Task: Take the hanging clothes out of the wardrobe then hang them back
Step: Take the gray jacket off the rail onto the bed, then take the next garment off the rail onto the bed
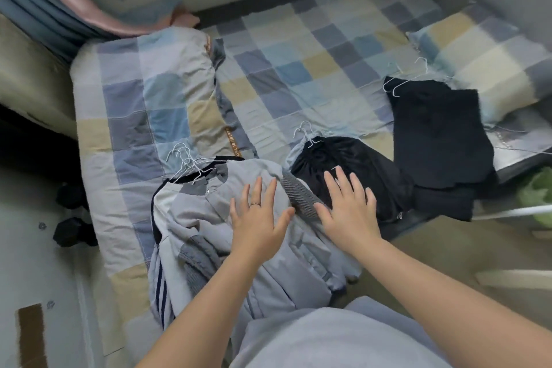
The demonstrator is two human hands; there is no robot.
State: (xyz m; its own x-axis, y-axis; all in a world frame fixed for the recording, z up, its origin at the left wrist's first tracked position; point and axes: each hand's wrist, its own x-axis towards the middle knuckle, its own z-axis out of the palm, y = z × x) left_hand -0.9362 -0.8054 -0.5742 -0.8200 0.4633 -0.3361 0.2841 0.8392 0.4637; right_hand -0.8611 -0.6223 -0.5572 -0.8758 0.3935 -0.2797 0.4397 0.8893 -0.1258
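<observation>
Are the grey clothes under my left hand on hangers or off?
On hangers: white wire hooks stick out at the collar end of the grey clothes on the bed.

The left forearm (pixel 212 302) and right forearm (pixel 418 278), both bare, reach forward side by side. The left hand (pixel 258 218) is palm down, fingers straight and spread. The right hand (pixel 348 209) mirrors it just beside, thumbs near but apart.

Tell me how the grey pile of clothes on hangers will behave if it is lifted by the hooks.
Probably floppy: the grey pile lies creased and hangs over the bed edge, so it should sag. Several garments look stacked, so likely heavy for one hand. The thin wire hooks sit bunched and may tangle or slip apart.
</observation>
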